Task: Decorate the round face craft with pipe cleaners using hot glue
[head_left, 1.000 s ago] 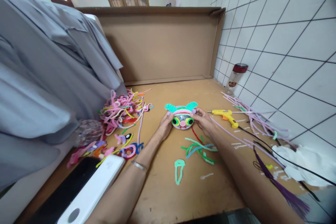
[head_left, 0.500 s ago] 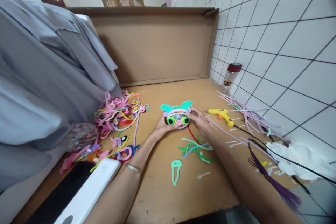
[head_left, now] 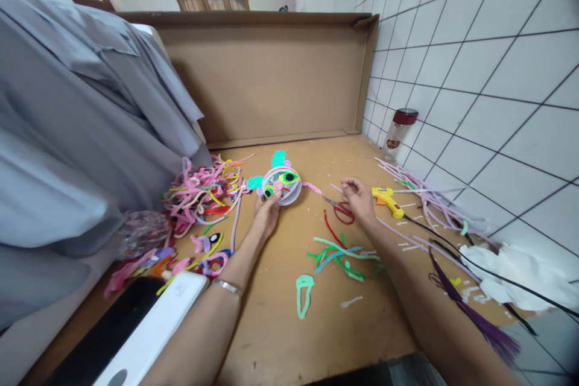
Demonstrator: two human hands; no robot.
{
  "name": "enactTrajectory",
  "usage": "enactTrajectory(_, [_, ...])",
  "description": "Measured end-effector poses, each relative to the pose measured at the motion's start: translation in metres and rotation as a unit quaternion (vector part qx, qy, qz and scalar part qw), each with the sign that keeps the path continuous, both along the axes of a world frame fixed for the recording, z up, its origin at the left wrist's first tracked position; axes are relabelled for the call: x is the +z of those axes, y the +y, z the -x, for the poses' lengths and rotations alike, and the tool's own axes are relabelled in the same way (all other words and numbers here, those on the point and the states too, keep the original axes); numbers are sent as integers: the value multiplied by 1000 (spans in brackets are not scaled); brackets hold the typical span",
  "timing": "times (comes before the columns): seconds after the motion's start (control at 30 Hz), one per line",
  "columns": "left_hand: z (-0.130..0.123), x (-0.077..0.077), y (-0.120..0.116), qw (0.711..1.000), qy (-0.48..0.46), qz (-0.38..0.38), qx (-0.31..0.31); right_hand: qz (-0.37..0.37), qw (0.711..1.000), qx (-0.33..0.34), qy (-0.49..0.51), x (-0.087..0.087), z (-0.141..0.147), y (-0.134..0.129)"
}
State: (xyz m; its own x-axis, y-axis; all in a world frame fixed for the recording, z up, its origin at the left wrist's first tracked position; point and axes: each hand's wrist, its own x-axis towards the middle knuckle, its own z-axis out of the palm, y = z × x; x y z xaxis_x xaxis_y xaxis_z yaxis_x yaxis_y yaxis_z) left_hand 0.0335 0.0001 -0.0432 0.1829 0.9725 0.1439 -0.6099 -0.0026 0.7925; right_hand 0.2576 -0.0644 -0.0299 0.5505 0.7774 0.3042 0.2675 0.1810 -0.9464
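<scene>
My left hand (head_left: 268, 212) grips a small round craft face (head_left: 284, 186) with teal ears, green-and-yellow eyes and a pink nose; it is tilted, its ears toward the upper left. My right hand (head_left: 357, 196) is apart from it, fingers drawn together over the table beside red-handled scissors (head_left: 344, 212); whatever is between the fingertips is too small to make out. A pink strip (head_left: 312, 187) lies just right of the craft face. Close to the right hand is a yellow glue gun (head_left: 387, 200). Green and blue pipe cleaners (head_left: 339, 256) lie nearer me.
A pile of pink pipe cleaners (head_left: 194, 193) is at left, by grey cloth (head_left: 90, 120). A white device (head_left: 158, 325) lies front left. At right are lilac stems (head_left: 429, 196), a jar (head_left: 398, 132), a purple tassel (head_left: 479, 319) and white tissue (head_left: 520, 274). Cardboard (head_left: 271, 78) stands behind.
The craft face has moved left and tilted, now held by my left hand alone. My right hand has let go and moved right. The scissors and pink strip are now visible.
</scene>
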Motion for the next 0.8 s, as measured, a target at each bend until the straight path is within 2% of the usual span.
enactTrajectory(0.07, [-1, -2, 1, 1000, 10, -8, 0, 21, 995, -6, -96, -2, 0, -1])
enactTrajectory(0.13, [-3, -4, 0, 1000, 26, -14, -5, 48, 975, 12, -215, -3, 5, -5])
enactTrajectory(0.23, [-7, -5, -2, 999, 49, -24, -5, 86, 915, 55, -391, -2, 16, -12])
enactTrajectory(0.3, [-9, -4, -2, 998, 50, -30, 2, 108, 882, 79, -453, -2, 21, -15])
enactTrajectory(0.4, [-8, -2, 2, 999, 33, -28, 24, 147, 864, 85, -475, 0, 26, -10])
enactTrajectory(0.53, [-5, -2, 6, 999, 15, -26, 43, 208, 838, 51, -502, 6, 36, 14])
enactTrajectory(0.67, [-6, -4, 4, 999, 19, -19, 23, 290, 791, 22, -539, 11, 51, 37])
enactTrajectory(0.8, [-10, -8, 2, 999, 44, -27, -5, 315, 775, 30, -547, 16, 56, 43])
